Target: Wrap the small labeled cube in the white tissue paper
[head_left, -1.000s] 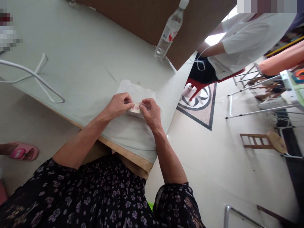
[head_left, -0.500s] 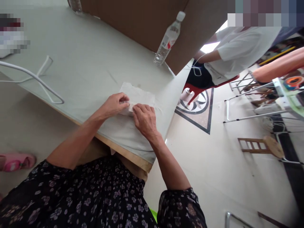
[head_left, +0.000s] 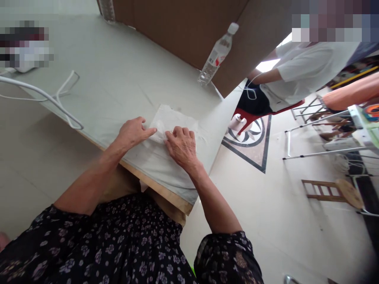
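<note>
A thin white sheet (head_left: 174, 114), which looks like a tissue, lies on the pale cloth-covered table (head_left: 118, 71) near its right corner. Beside its left edge is my left hand (head_left: 133, 132), thumb stretched toward the sheet and fingers apart, holding nothing. My right hand (head_left: 182, 148) rests on the near part of the sheet with its fingers curled and pressed onto it. What lies under those fingertips is hidden.
A large cardboard box (head_left: 177, 31) stands at the back, with a clear plastic bottle (head_left: 217, 55) against it. White bent tubing (head_left: 56, 100) is at the left. A person in a white shirt (head_left: 310, 71) sits at the right, with a wooden stool (head_left: 334, 191) on the floor.
My left hand has let go of the sheet and drawn back to the left, its fingers spreading. My right hand stays on the sheet. The whole view has shifted slightly.
</note>
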Action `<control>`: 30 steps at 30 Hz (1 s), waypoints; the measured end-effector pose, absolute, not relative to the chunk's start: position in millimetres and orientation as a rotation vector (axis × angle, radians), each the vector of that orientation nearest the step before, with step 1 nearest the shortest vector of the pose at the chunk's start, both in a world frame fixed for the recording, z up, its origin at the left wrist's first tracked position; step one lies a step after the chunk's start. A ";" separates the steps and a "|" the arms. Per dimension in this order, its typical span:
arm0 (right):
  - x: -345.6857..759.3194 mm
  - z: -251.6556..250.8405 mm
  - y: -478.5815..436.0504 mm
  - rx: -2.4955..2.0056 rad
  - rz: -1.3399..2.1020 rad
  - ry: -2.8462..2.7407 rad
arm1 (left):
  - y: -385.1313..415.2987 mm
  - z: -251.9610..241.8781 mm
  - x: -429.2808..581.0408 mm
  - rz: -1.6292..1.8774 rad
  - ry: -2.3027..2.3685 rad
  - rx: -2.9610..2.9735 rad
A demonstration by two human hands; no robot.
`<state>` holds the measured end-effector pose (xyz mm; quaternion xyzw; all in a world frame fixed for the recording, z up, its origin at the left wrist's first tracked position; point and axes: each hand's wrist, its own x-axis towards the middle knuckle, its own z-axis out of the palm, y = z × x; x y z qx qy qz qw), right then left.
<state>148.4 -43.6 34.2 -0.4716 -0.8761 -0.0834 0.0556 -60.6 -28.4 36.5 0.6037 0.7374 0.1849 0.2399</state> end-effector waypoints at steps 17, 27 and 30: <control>148.0 45.2 -33.8 -1.403 -0.087 -2.678 | -24.7 49.7 -20.4 0.832 1.599 1.425; 166.6 40.9 -46.4 -1.352 0.257 -2.471 | -24.8 55.2 -12.8 0.739 1.340 1.561; 172.7 39.3 -49.4 -1.329 0.346 -2.424 | -25.3 56.4 -18.5 0.693 1.262 1.608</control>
